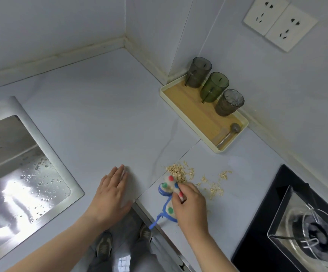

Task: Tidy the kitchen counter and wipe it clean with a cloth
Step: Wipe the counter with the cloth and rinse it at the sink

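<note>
a tray (178,106) with three upturned cups (214,86) and a spoon (230,132) sits against the wall, a sink (21,154) to the left and a stove (304,228) to the right. the right hand (191,206) is closed around a spotted cloth (169,188), its long axis running toward the scattered oats (180,172) it touches. the left hand (111,193) lies flat and open on the counter (100,114).

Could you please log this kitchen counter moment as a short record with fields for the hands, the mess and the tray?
left hand: left hand flat on the counter, open
right hand: right hand gripping a spotted cloth
mess: oat flakes scattered beside the cloth
tray: tray holds three cups and a spoon
left of counter: sink
right of counter: gas hob
</note>
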Motion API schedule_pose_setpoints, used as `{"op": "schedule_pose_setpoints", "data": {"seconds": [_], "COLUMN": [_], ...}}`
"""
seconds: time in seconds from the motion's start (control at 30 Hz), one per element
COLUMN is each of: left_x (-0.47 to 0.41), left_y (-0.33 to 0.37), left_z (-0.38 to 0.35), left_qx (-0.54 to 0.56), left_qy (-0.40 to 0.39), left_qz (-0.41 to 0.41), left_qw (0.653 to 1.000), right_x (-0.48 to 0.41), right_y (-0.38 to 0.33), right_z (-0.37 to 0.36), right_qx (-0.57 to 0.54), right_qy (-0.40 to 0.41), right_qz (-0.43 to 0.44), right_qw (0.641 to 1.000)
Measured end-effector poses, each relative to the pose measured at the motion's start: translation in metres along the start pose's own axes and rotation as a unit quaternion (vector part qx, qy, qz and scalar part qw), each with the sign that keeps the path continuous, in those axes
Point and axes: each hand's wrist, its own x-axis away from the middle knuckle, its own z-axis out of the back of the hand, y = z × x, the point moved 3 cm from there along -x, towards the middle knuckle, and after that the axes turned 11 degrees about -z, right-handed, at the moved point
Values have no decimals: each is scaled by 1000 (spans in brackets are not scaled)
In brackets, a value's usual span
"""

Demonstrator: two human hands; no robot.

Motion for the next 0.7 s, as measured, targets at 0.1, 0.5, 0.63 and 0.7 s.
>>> {"op": "schedule_pose_setpoints", "data": {"seconds": [0.1,0.5,0.63,0.7], "left_x": [-13,-20,-21,-22], "left_y": [7,9,14,17], "left_z": [3,-6,-5,-5], "left_qx": [2,1,-15,-12], "left_qy": [-10,-71,-89,-94], "left_qz": [16,81,91,98], "left_qw": [1000,994,992,991], "right_x": [-37,-157,-132,-115], "right_y": [-21,-50,-23,-6], "right_z": [14,-33,-27,-17], "right_qx": [15,157,113,120], "right_qy": [-11,-232,-227,-238], "right_qz": [60,196,184,184], "right_qw": [998,940,949,946]}}
